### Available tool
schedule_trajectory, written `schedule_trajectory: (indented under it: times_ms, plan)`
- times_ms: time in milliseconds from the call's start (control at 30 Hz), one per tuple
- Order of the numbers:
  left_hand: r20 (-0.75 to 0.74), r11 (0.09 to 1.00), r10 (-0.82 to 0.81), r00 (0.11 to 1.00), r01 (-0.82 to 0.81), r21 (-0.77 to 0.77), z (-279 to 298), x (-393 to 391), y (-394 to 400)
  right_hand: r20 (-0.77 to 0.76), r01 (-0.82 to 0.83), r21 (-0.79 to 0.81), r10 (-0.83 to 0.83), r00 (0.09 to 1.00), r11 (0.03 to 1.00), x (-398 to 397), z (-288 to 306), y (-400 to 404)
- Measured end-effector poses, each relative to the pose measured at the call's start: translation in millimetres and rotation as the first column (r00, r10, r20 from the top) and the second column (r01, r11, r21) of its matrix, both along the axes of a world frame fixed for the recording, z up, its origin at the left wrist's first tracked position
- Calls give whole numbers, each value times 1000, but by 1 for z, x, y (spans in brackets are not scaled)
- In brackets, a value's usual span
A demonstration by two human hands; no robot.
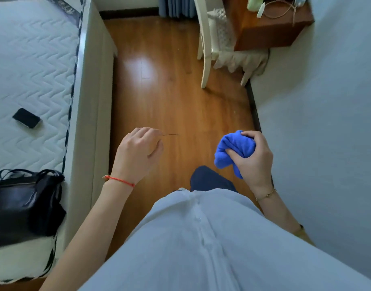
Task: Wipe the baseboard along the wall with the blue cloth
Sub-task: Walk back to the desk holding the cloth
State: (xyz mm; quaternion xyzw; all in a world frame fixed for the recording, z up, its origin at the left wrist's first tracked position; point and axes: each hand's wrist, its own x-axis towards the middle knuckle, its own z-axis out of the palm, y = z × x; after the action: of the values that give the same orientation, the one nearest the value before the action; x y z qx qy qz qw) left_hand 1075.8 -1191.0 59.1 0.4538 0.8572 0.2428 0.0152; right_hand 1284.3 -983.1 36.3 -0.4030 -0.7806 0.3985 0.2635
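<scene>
The blue cloth [232, 152] is bunched up in my right hand [253, 160], whose fingers grip it at waist height beside the right wall. The dark baseboard [255, 110] runs along the foot of that white wall, from the chair down toward me, and lies below and just right of the cloth. My left hand [138, 152] hangs over the wooden floor with its fingers loosely curled. A thin dark line shows at its fingertips; I cannot tell what it is or whether the hand holds it.
A bed [43, 80] with a white quilted mattress fills the left side, bearing a phone [26, 118] and a black bag [22, 204]. A white chair [207, 49] and a wooden nightstand [268, 28] stand ahead on the right. Wooden floor [169, 91] lies between.
</scene>
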Motion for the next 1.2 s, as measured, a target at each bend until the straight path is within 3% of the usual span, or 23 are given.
schedule_trajectory:
  times_ms: [333, 867, 1200]
  plan:
    - [10, 985, -174, 985, 174, -14, -15, -180, 153, 4, 157, 17, -157, 988, 987, -149, -15, 108]
    - [-16, 925, -377, 926, 377, 50, 23, -448, 418, 27, 399, 16, -400, 916, 917, -389, 20, 310]
    - [-49, 766, -640, 767, 641, 49, 37, -629, 569, -27, 643, 16, -642, 766, 766, -559, 23, 382]
